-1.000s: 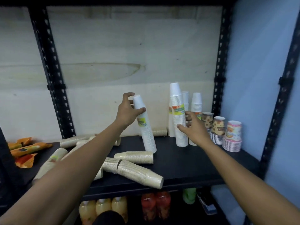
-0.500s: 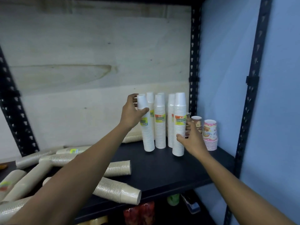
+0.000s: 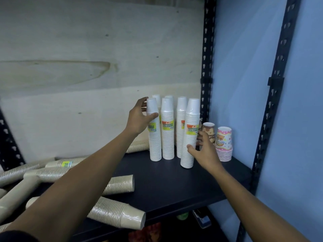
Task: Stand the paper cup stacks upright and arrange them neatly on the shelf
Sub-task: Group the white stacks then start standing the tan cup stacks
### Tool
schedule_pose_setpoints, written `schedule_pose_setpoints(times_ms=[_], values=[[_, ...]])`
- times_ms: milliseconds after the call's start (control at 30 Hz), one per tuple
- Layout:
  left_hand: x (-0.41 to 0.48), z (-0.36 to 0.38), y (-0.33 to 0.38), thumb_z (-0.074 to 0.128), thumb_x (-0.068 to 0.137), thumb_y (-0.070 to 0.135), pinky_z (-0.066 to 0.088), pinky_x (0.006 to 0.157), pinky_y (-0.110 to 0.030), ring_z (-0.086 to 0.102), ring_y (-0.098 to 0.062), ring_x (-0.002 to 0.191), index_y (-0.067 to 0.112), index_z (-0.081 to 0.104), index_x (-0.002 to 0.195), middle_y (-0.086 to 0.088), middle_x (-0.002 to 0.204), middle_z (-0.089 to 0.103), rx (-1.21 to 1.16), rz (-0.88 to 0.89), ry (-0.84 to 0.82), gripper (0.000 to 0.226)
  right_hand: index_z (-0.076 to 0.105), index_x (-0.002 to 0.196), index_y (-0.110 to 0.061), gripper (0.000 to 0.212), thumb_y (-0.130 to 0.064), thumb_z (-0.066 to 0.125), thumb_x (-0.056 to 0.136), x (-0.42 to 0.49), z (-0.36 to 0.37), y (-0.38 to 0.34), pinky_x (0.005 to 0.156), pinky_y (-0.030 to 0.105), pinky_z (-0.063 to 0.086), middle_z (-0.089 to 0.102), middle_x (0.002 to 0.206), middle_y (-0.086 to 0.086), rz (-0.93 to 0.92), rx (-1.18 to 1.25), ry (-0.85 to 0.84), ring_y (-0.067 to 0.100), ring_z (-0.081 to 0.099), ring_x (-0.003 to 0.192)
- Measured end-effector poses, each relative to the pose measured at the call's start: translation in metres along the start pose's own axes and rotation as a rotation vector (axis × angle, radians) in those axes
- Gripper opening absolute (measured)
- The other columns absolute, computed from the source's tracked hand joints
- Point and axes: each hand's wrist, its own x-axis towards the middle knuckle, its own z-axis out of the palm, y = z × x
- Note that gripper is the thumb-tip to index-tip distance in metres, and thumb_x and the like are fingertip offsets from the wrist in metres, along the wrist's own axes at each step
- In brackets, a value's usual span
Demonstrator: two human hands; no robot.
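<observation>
Item: paper cup stacks on a black shelf [image 3: 174, 186], backed by a plywood panel [image 3: 87, 49]. Toward the rear right corner stand the white stacks, each with its long axis vertical, rims down and closed bases up. The leftmost white stack [image 3: 154, 137] stands upright on the shelf; the left hand [image 3: 139, 119] grips it near the top, thumb across the front and fingers curled behind. The front white stack [image 3: 190, 137] stands nearer the front edge, its top leaning a little toward the right edge; the right hand [image 3: 203, 151] grips its lower half, thumb on the front and fingers round the right side. Between and behind these two stand the other white stacks [image 3: 167, 133], close together. Just beside them at the right edge are two short printed stacks, mouths up: a brown cup stack [image 3: 208, 130] and a pink cup stack [image 3: 224, 144]. Across the left and front of the shelf lie the beige stacks [image 3: 120, 183] on their sides, long axes about horizontal, several crossing; the one at the front edge [image 3: 118, 215] points its tapered end to the right.
</observation>
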Motion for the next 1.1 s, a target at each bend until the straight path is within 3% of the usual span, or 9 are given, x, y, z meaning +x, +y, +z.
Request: schedule_pose_setpoints(times_ms=[167, 267, 367, 500, 767, 967, 1100], values=[[-0.004, 0.001, -0.008, 0.085, 0.083, 0.026, 0.045, 0.076, -0.01, 0.059, -0.008, 0.109, 0.024, 0.046, 0.147, 0.006, 0.123, 0.061, -0.003, -0.021, -0.029, 0.075, 0.045, 0.142, -0.029, 0.062, -0.027, 0.076, 0.088, -0.001, 0.004, 0.005, 0.086, 0.016, 0.048, 0.059, 0.133, -0.017, -0.017, 0.007, -0.071, -0.008, 0.059, 0.107], [-0.004, 0.0, -0.016, 0.084, 0.083, 0.028, 0.049, 0.079, -0.016, 0.061, -0.011, 0.111, 0.019, 0.05, 0.146, 0.002, 0.129, 0.064, 0.004, -0.064, -0.053, 0.072, 0.049, 0.141, -0.027, 0.057, -0.026, 0.075, 0.09, -0.002, 0.005, 0.007, 0.077, 0.006, 0.044, 0.06, 0.131, -0.014, -0.002, 0.011, -0.078, -0.011, 0.056, 0.106], [-0.005, -0.001, -0.024, 0.085, 0.082, 0.03, 0.058, 0.091, -0.033, 0.066, -0.014, 0.111, 0.015, 0.055, 0.143, -0.001, 0.129, 0.068, 0.014, -0.098, -0.095, 0.07, 0.049, 0.141, -0.026, 0.056, -0.024, 0.075, 0.091, -0.003, 0.005, 0.011, 0.073, 0.001, 0.045, 0.062, 0.125, -0.012, 0.015, 0.04, -0.086, -0.012, 0.055, 0.106], [-0.011, 0.002, -0.031, 0.086, 0.081, 0.031, 0.057, 0.098, -0.042, 0.068, -0.014, 0.11, 0.017, 0.058, 0.14, 0.003, 0.126, 0.07, -0.011, -0.136, -0.101, 0.066, 0.048, 0.143, -0.026, 0.059, -0.026, 0.075, 0.09, -0.004, 0.004, 0.015, 0.073, 0.005, 0.048, 0.063, 0.127, -0.009, 0.019, 0.073, -0.109, 0.0, 0.059, 0.112], [-0.013, 0.007, -0.029, 0.084, 0.083, 0.03, 0.057, 0.094, -0.034, 0.069, -0.011, 0.109, 0.018, 0.058, 0.141, 0.003, 0.13, 0.069, -0.034, -0.142, -0.111, 0.064, 0.052, 0.141, -0.025, 0.055, -0.026, 0.075, 0.091, -0.006, 0.003, 0.02, 0.076, 0.0, 0.046, 0.064, 0.125, -0.013, 0.037, 0.084, -0.113, -0.003, 0.058, 0.114], [-0.018, 0.001, -0.026, 0.085, 0.081, 0.036, 0.057, 0.096, -0.036, 0.067, -0.016, 0.113, 0.019, 0.048, 0.15, 0.001, 0.133, 0.065, -0.041, -0.162, -0.088, 0.08, 0.045, 0.146, -0.031, 0.067, -0.031, 0.079, 0.087, -0.008, 0.001, 0.022, 0.092, 0.022, 0.05, 0.063, 0.128, -0.013, 0.026, 0.118, -0.116, 0.0, 0.061, 0.115], [-0.027, -0.019, -0.019, 0.084, 0.082, 0.035, 0.052, 0.094, -0.032, 0.063, -0.016, 0.115, 0.019, 0.047, 0.149, 0.003, 0.131, 0.062, -0.032, -0.179, -0.056, 0.079, 0.053, 0.136, -0.029, 0.054, -0.026, 0.077, 0.088, -0.007, -0.003, -0.002, 0.098, 0.029, 0.05, 0.056, 0.133, -0.009, -0.095, 0.139, 0.109, 0.003, 0.055, 0.123]])
